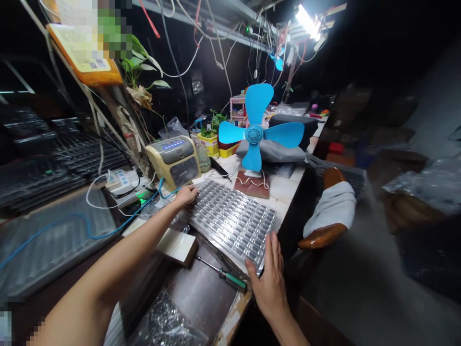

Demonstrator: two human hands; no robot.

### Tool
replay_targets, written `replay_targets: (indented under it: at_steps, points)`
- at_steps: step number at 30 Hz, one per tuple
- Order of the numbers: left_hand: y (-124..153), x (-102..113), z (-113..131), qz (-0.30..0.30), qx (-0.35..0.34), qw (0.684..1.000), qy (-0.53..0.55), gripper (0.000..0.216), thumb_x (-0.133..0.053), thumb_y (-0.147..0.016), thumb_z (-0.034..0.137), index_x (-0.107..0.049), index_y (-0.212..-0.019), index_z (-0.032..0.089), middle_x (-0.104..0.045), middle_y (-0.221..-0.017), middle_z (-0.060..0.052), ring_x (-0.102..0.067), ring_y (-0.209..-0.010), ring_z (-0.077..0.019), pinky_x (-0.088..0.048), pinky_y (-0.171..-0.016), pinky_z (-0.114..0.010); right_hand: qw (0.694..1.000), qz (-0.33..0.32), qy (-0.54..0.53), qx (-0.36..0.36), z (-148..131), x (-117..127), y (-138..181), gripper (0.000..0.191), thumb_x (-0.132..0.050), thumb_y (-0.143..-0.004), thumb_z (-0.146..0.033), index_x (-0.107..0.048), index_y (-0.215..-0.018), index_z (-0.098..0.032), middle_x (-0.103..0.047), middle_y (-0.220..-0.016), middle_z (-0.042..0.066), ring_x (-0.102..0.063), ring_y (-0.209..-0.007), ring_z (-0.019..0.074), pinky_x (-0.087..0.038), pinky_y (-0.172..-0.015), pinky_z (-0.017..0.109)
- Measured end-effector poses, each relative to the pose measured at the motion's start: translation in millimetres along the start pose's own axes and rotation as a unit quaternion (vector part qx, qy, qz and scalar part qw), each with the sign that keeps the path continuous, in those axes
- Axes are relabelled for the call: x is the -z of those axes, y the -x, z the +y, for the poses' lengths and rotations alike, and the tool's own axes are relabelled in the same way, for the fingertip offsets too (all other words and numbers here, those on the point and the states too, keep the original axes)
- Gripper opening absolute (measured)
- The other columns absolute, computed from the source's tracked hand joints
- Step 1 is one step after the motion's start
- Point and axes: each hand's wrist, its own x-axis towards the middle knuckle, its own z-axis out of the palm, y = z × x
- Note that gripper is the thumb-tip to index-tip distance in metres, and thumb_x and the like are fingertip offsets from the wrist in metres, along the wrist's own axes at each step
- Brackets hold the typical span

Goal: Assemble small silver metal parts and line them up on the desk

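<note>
A clear plastic blister tray (232,218) with several rows of small pockets lies flat on the workbench. My left hand (186,195) grips its far left corner, next to a beige desktop machine (175,161). My right hand (269,276) holds the tray's near right corner, thumb on top, fingers stretched along the edge. A green-handled screwdriver (226,275) lies just under the tray's near edge, left of my right hand.
A blue desk fan (256,132) stands behind the tray on a red base. A small box (179,246) sits left of the tray. Black trays (54,158) are stacked at left. A chair with a white cloth (333,209) is at right. Cables hang overhead.
</note>
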Motion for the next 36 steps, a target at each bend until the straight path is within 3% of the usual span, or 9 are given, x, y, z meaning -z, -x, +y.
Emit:
replay_targets:
  at_steps: [7,11,14,17,19,23,26,30,36]
  points:
    - [2,27,33,0.034,0.001,0.989,0.146,0.048,-0.063,-0.074,0.045,-0.068,-0.103,0.007,-0.071,-0.081,-0.013,-0.063,-0.070,-0.0204,-0.047,-0.065,-0.029,0.992,0.053,-0.102,-0.053,-9,0,-3,0.061,-0.040,-0.093,-0.042,-0.020,-0.147,-0.021,-0.020,-0.152,0.013,-0.018,-0.139,0.0308,-0.028,-0.108,0.055]
    - [49,85,26,0.056,0.013,0.979,0.198,0.044,-0.059,-0.081,0.040,-0.063,-0.114,0.012,-0.069,-0.093,-0.007,-0.062,-0.075,-0.0139,-0.047,-0.070,-0.026,0.972,0.075,-0.214,-0.055,-35,25,0,0.053,-0.040,-0.094,-0.032,-0.026,-0.144,-0.022,-0.014,-0.153,0.012,-0.025,-0.138,0.0311,-0.033,-0.105,0.055]
    - [130,155,-17,0.076,-0.017,0.974,0.213,0.044,-0.056,-0.085,0.035,-0.058,-0.119,0.008,-0.066,-0.097,-0.008,-0.062,-0.078,-0.0137,-0.049,-0.072,-0.029,0.958,0.062,-0.281,-0.009,-70,32,0,0.057,-0.045,-0.092,-0.025,-0.023,-0.145,-0.023,-0.006,-0.154,0.013,-0.037,-0.131,0.0317,-0.041,-0.099,0.052]
    - [262,213,-62,0.162,0.110,0.970,0.145,0.047,-0.054,-0.086,0.037,-0.054,-0.122,0.007,-0.062,-0.108,-0.010,-0.062,-0.081,-0.0129,-0.050,-0.072,-0.030,0.943,-0.077,-0.321,0.050,-115,21,8,0.056,-0.044,-0.092,-0.024,-0.025,-0.145,-0.022,-0.011,-0.153,0.013,-0.039,-0.130,0.0313,-0.043,-0.097,0.051]
    - [363,232,-90,0.245,0.238,0.936,0.084,0.056,-0.057,-0.080,0.047,-0.056,-0.119,0.006,-0.064,-0.104,-0.008,-0.061,-0.078,-0.0132,-0.053,-0.070,-0.030,0.915,-0.205,-0.325,0.126,-149,6,23,0.054,-0.041,-0.092,-0.026,-0.027,-0.144,-0.023,-0.015,-0.153,0.012,-0.035,-0.133,0.0297,-0.042,-0.099,0.048]
    - [532,227,-159,0.330,0.452,0.822,0.105,0.061,-0.059,-0.069,0.060,-0.060,-0.114,0.018,-0.069,-0.091,-0.004,-0.063,-0.077,-0.0188,-0.055,-0.062,-0.030,0.822,-0.361,-0.346,0.273,-220,-40,61,0.055,-0.039,-0.092,-0.024,-0.025,-0.145,-0.020,-0.015,-0.153,0.012,-0.018,-0.140,0.0235,-0.032,-0.109,0.044]
    - [606,210,-210,0.316,0.496,0.804,0.091,0.049,-0.052,-0.077,0.052,-0.059,-0.115,0.022,-0.071,-0.089,-0.005,-0.066,-0.074,-0.0210,-0.054,-0.058,-0.030,0.776,-0.430,-0.333,0.320,-267,-80,92,0.057,-0.041,-0.088,-0.021,-0.028,-0.143,-0.015,-0.017,-0.152,0.016,-0.021,-0.140,0.0232,-0.031,-0.110,0.043]
    - [637,194,-261,0.244,0.498,0.829,-0.073,0.047,-0.043,-0.081,0.040,-0.063,-0.112,0.011,-0.070,-0.096,-0.015,-0.066,-0.082,-0.0248,-0.053,-0.073,-0.035,0.758,-0.482,-0.256,0.356,-303,-116,126,0.056,-0.044,-0.085,-0.018,-0.035,-0.140,-0.012,-0.030,-0.147,0.017,-0.031,-0.135,0.0238,-0.034,-0.108,0.042]
    - [635,200,-301,0.185,0.503,0.832,-0.144,0.049,-0.037,-0.085,0.038,-0.063,-0.116,0.010,-0.066,-0.103,-0.015,-0.063,-0.094,-0.0262,-0.048,-0.083,-0.034,0.791,-0.455,-0.058,0.406,-323,-121,145,0.051,-0.046,-0.086,-0.021,-0.041,-0.135,-0.005,-0.040,-0.141,0.018,-0.036,-0.128,0.0301,-0.035,-0.104,0.043]
